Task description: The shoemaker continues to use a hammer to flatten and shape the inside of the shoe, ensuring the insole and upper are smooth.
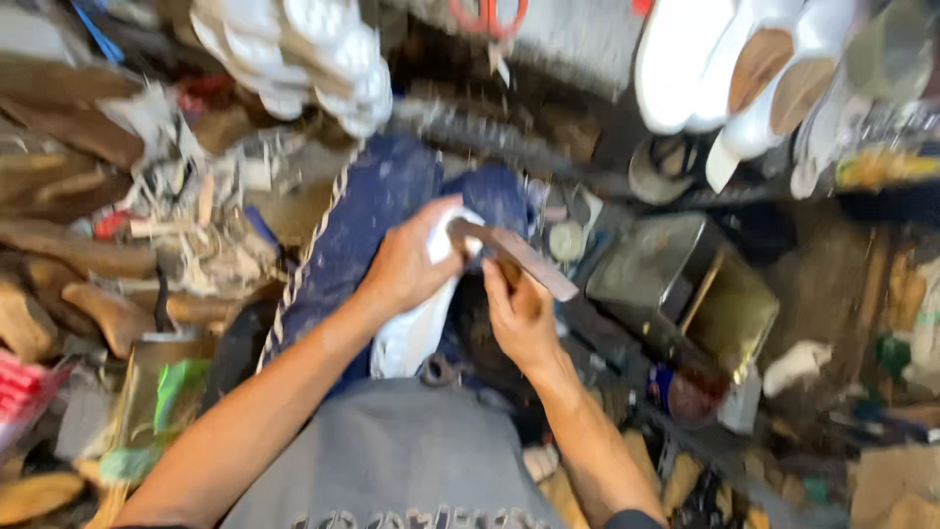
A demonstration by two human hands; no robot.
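My left hand (409, 263) grips a white shoe (416, 323) that rests on my lap over dark blue trousers (362, 220). My right hand (519, 315) holds a brown flat tool (517, 255), like a hammer or a blade, whose head lies against the shoe's upper end beside my left thumb. The whole view is blurred by motion, so the tool's exact kind is unclear.
White shoes (744, 73) stand in a row at the top right, and white soles (304, 54) are stacked at the top left. An open metal tin (685, 284) sits to the right. Wooden shoe lasts (69, 294) and scraps crowd the left. Red-handled scissors (488, 15) hang above.
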